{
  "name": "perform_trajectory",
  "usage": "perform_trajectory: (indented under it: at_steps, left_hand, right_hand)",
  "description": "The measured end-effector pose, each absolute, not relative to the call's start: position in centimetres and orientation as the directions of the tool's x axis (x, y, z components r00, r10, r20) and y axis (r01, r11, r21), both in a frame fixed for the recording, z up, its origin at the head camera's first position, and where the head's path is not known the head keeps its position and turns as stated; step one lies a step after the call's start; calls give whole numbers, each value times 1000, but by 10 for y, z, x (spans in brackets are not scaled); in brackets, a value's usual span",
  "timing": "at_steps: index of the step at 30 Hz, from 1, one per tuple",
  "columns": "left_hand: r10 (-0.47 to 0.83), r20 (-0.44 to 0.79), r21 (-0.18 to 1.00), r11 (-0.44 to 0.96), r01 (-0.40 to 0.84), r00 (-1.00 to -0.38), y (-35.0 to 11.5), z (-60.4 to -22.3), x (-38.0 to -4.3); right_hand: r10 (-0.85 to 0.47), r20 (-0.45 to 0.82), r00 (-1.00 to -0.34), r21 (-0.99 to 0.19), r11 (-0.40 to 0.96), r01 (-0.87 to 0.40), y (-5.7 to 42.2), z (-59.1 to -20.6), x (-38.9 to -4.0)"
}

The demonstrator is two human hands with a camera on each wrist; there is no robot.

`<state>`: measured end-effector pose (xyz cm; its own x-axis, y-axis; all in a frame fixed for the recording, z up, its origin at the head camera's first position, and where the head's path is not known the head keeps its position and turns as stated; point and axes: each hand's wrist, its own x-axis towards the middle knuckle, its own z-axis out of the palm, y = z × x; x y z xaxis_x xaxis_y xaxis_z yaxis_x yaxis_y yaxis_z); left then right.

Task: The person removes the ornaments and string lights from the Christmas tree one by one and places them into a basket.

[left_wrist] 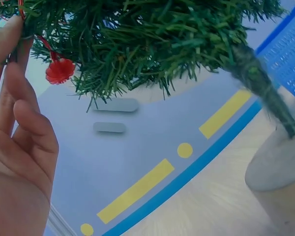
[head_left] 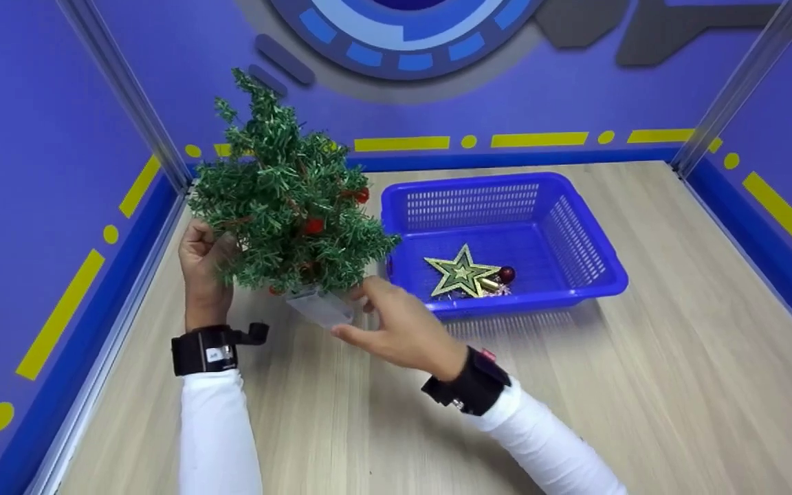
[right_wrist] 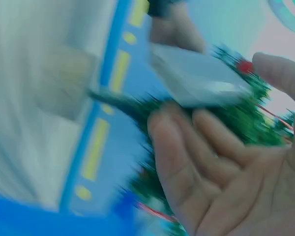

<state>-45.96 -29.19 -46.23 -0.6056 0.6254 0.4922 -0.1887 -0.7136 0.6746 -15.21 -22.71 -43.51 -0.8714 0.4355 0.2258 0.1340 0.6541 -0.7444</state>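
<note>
A green tinsel Christmas tree (head_left: 279,185) stands at the left, with red light-string bulbs (head_left: 313,225) on its branches. My left hand (head_left: 207,271) is at the tree's left edge. In the left wrist view, its thumb and fingers pinch the red wire of the string beside a branch tip, just above a red bulb (left_wrist: 60,72). A translucent white box (head_left: 322,307) hangs below the lower branches. My right hand (head_left: 403,323) is beside it, fingers spread, fingertips right at the box's edge in the right wrist view. The tree's round pale base (left_wrist: 278,164) shows in the left wrist view.
A blue plastic basket (head_left: 592,244) stands right of the tree. A gold-and-green star (head_left: 463,272), a dark red ball (head_left: 507,274) and small gold pieces (head_left: 489,284) lie in it. Blue walls (head_left: 31,172) enclose the wooden table (head_left: 678,385) at the back and sides.
</note>
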Motion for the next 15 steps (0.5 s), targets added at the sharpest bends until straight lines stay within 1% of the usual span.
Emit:
perform_trajectory:
  at_steps: [4, 6, 7, 9, 12, 15]
  left_hand:
    - [649, 485, 698, -691, -188, -585, -292, -465, -460]
    - [654, 491, 690, -695, -201, -576, -293, -467, -460]
    - [655, 496, 688, -697, -202, -571, -293, -467, -461]
    - [655, 504, 682, -702, -207, -562, -292, -468, -462]
    - [662, 515, 679, -703, -213, -545, -291, -467, -463]
    - [665, 518, 685, -699, -206, -538, -289, -465, -464]
  right_hand:
    - [416, 201, -887, -847, 529, 57, -230, -458, -168]
    - [409, 207, -889, -873, 488, 21, -232, -464, -172]
    - [413, 218, -884, -873, 488, 13, -232, -466, -173]
    - [423, 239, -874, -868, 497, 3, -232, -466, -174]
    - [436, 245, -866, -885, 465, -16, -230, -461, -171]
    - [416, 233, -879, -903, 428, -37, -226, -452, -166]
